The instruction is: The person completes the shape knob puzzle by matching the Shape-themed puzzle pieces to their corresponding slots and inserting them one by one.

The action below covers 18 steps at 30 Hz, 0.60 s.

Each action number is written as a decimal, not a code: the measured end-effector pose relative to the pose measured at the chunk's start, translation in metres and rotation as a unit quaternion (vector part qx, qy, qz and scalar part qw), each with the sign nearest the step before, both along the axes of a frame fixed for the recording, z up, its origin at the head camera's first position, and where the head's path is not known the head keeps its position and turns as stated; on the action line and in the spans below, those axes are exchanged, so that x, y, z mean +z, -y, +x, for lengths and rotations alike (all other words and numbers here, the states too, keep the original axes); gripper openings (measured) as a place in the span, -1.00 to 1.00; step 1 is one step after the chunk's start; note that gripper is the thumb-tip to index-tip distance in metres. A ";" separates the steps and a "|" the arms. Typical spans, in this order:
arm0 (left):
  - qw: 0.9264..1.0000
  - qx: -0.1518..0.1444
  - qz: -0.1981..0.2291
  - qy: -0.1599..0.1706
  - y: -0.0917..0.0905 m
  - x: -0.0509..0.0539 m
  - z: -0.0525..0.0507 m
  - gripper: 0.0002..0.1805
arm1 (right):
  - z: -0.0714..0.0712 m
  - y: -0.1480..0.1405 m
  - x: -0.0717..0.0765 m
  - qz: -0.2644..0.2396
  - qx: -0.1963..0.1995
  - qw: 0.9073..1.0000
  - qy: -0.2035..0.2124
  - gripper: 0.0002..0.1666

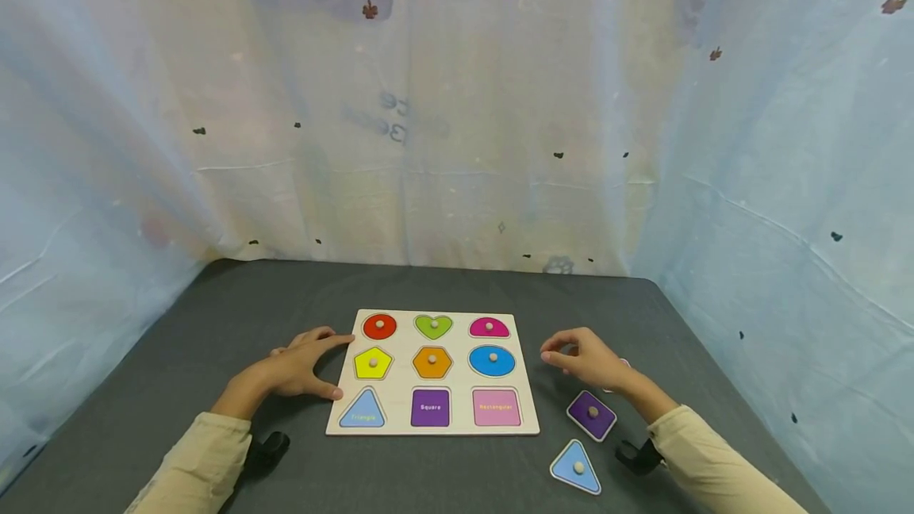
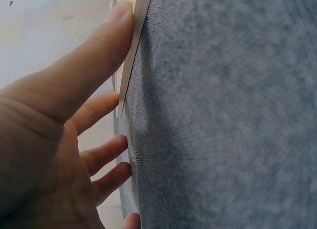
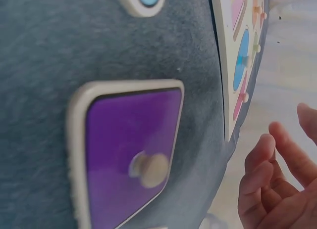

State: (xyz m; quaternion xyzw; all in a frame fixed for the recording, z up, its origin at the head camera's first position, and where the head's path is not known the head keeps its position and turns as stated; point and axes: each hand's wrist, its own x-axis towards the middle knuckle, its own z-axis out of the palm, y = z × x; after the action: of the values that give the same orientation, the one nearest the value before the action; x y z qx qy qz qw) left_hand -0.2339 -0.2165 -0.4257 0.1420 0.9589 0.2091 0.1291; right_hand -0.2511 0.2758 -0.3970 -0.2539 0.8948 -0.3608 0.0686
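A wooden shape puzzle board [image 1: 457, 337] lies flat on the dark cloth. Knobbed pieces fill its back and middle rows; the front row shows bare recesses printed Triangle, Square and Rectangular. My left hand [image 1: 303, 365] touches the board's left edge, thumb and index finger spread along it; in the left wrist view the thumb [image 2: 111, 33] lies against the rim. To the right of the board, my right hand [image 1: 581, 357] is raised with loosely bent fingers and nothing in them. Nearer me lie a purple square piece [image 1: 592, 416] and a blue triangle piece [image 1: 577, 468].
Another piece [image 1: 625, 362] with a pale rim is mostly hidden behind the right wrist. The dark cloth [image 1: 428, 474] covers the table. Pale printed curtains [image 1: 457, 205] hang along the back and sides. A black strap [image 1: 639, 457] sits at the right wrist.
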 end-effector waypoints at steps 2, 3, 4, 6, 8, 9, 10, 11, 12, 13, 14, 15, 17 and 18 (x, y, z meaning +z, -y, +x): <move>1.000 0.001 -0.002 -0.001 0.000 0.000 0.000 0.10 | 0.002 -0.005 -0.001 -0.001 0.002 1.000 -0.006 -0.66; 1.000 0.003 -0.002 -0.001 0.000 0.000 0.000 0.10 | 0.003 -0.008 -0.002 -0.003 0.004 1.000 -0.008 -0.67; 1.000 0.004 -0.002 -0.001 -0.001 0.001 0.000 0.10 | 0.004 -0.011 -0.003 -0.004 0.006 1.000 -0.010 -0.67; 1.000 0.005 -0.001 -0.002 -0.001 0.001 0.001 0.10 | 0.006 -0.016 -0.004 -0.010 0.007 1.000 -0.008 -0.67; 1.000 0.007 0.000 -0.001 -0.001 0.002 0.002 0.10 | 0.008 -0.020 -0.004 -0.016 0.011 1.000 -0.005 -0.67; 1.000 0.007 0.000 -0.001 -0.001 0.002 0.002 0.11 | 0.010 -0.022 -0.005 -0.018 0.014 1.000 -0.003 -0.67; 1.000 0.007 -0.001 -0.002 -0.001 0.002 0.002 0.11 | 0.011 -0.024 -0.005 -0.020 0.016 1.000 -0.002 -0.68; 1.000 0.006 -0.002 -0.003 -0.001 0.002 0.002 0.11 | 0.012 -0.026 -0.006 -0.019 0.014 1.000 0.001 -0.68; 1.000 0.005 -0.002 -0.003 -0.001 0.002 0.002 0.11 | 0.014 -0.028 -0.007 -0.019 0.014 1.000 0.001 -0.69; 1.000 0.006 -0.002 -0.003 -0.001 0.001 0.002 0.11 | 0.016 -0.029 -0.008 -0.018 0.013 1.000 0.003 -0.70; 1.000 0.005 -0.003 -0.004 -0.001 0.001 0.002 0.11 | 0.017 -0.031 -0.010 -0.017 0.012 1.000 0.004 -0.71; 1.000 0.005 -0.002 -0.004 -0.001 0.001 0.002 0.11 | 0.019 -0.032 -0.011 -0.016 0.009 1.000 0.005 -0.72; 1.000 0.006 -0.001 -0.004 -0.001 0.001 0.002 0.11 | 0.022 -0.035 -0.014 -0.018 0.008 1.000 0.006 -0.74; 1.000 0.007 0.000 -0.004 -0.001 0.001 0.002 0.11 | 0.024 -0.035 -0.015 -0.025 0.011 1.000 0.013 -0.74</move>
State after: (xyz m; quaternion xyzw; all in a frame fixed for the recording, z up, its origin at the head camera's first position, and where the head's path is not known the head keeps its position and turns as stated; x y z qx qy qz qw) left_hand -0.2321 -0.2155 -0.4249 0.1362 0.9604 0.2090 0.1241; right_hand -0.2271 0.3111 -0.4117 -0.2608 0.8816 -0.3856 0.0778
